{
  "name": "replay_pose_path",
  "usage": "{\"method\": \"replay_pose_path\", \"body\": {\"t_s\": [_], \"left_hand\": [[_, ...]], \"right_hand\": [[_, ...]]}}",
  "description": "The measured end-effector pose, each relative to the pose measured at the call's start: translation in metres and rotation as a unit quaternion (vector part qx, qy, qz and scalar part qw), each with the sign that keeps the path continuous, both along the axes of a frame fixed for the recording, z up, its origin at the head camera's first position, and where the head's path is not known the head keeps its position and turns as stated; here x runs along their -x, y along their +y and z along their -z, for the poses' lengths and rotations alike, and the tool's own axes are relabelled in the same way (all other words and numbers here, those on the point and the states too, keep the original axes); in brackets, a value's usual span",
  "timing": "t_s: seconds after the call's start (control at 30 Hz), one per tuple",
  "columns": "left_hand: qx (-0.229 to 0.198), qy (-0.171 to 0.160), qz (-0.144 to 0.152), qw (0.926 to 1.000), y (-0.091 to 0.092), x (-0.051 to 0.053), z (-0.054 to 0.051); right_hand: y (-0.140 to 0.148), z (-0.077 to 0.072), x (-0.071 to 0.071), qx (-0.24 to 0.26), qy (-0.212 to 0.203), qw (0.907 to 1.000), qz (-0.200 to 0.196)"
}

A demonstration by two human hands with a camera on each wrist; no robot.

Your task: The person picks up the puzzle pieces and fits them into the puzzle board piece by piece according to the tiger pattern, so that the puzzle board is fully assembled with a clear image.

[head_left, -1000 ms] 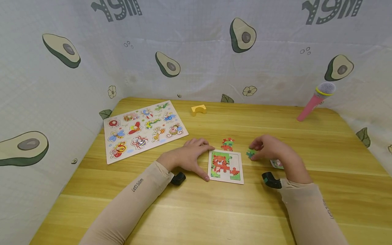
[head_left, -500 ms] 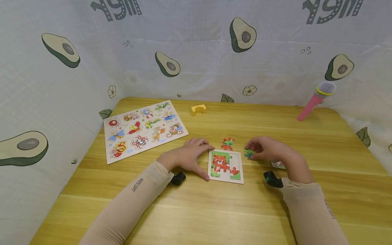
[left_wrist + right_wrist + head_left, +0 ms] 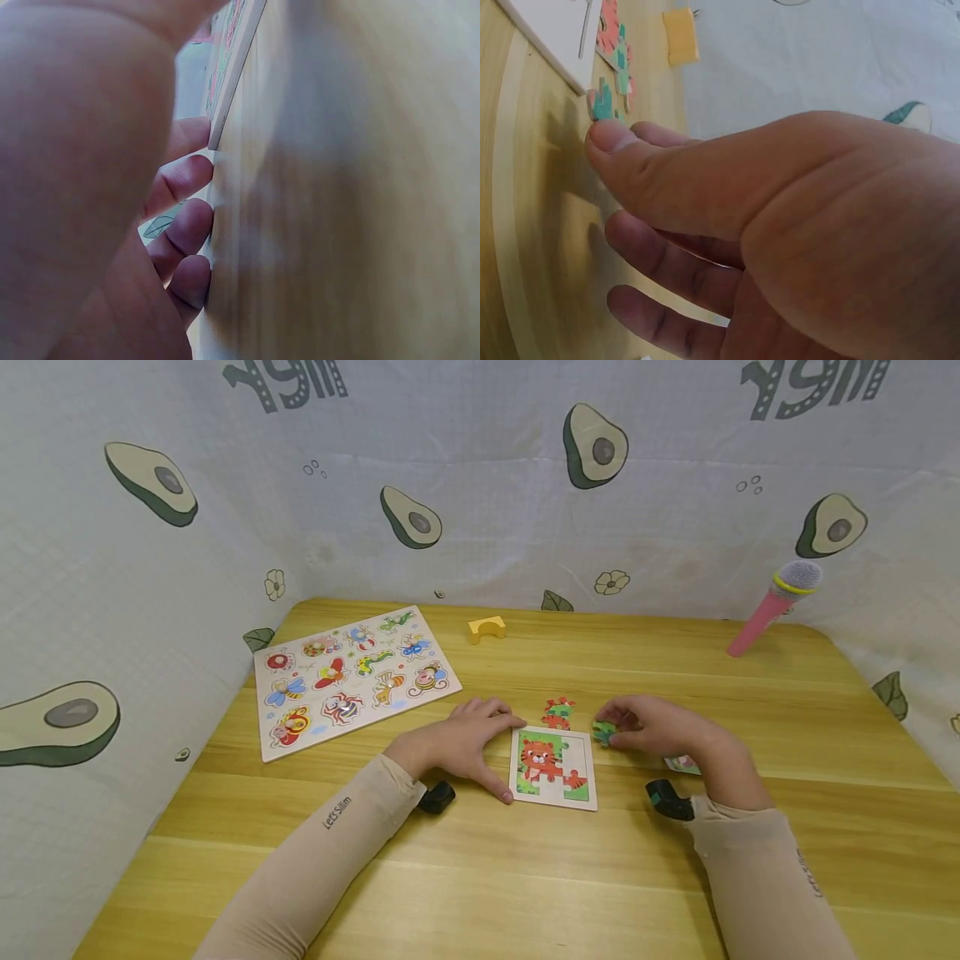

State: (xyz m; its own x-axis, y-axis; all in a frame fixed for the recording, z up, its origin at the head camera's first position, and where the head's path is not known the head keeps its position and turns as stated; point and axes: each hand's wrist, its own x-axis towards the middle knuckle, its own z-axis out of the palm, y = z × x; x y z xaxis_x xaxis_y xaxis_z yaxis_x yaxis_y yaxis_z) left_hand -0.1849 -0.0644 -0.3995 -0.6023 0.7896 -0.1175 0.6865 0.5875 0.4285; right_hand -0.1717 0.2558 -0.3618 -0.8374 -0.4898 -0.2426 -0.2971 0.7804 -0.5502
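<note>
A square tiger jigsaw board (image 3: pixel 589 777) lies on the wooden table, several pieces set in its frame and white backing showing at the upper right and lower middle. My left hand (image 3: pixel 468 747) rests at its left side, index fingertip at the top corner and thumb at the bottom one. In the left wrist view, the fingertips (image 3: pixel 193 225) touch the table beside the board's edge. Just right of the board, my right hand (image 3: pixel 648 725) pinches a green puzzle piece (image 3: pixel 603 732) between thumb and fingers. The right wrist view shows this piece tilted up beyond the thumb tip.
Loose orange and green puzzle pieces (image 3: pixel 557 712) lie behind the board. A card-like printed thing (image 3: pixel 682 764) is partly hidden under the right wrist. Farther back are an insect peg puzzle (image 3: pixel 352 681), a yellow arch block (image 3: pixel 487 628) and a pink toy microphone (image 3: pixel 772 608).
My right hand has carried the green puzzle piece slightly left toward the board and tilted it. The left hand and the board have stayed in place.
</note>
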Motion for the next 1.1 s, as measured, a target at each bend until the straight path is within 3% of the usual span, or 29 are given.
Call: {"method": "replay_pose_path", "body": {"t_s": [0.13,0.5,0.77,1.1], "left_hand": [[0.001,-0.001,-0.001,1.0,0.0,0.0,0.001],[-0.005,-0.004,-0.003,1.0,-0.001,0.001,0.004],[-0.005,0.0,-0.002,1.0,-0.001,0.001,0.004],[0.0,0.0,-0.003,1.0,-0.001,0.0,0.002]], "right_hand": [[-0.004,-0.003,-0.002,-0.003,0.0,1.0,0.001],[-0.03,-0.005,-0.005,0.011,0.004,0.9986,-0.053],[-0.039,-0.002,-0.004,-0.004,-0.026,0.9985,-0.048],[-0.042,0.001,-0.004,-0.019,-0.012,0.9987,-0.045]]}}
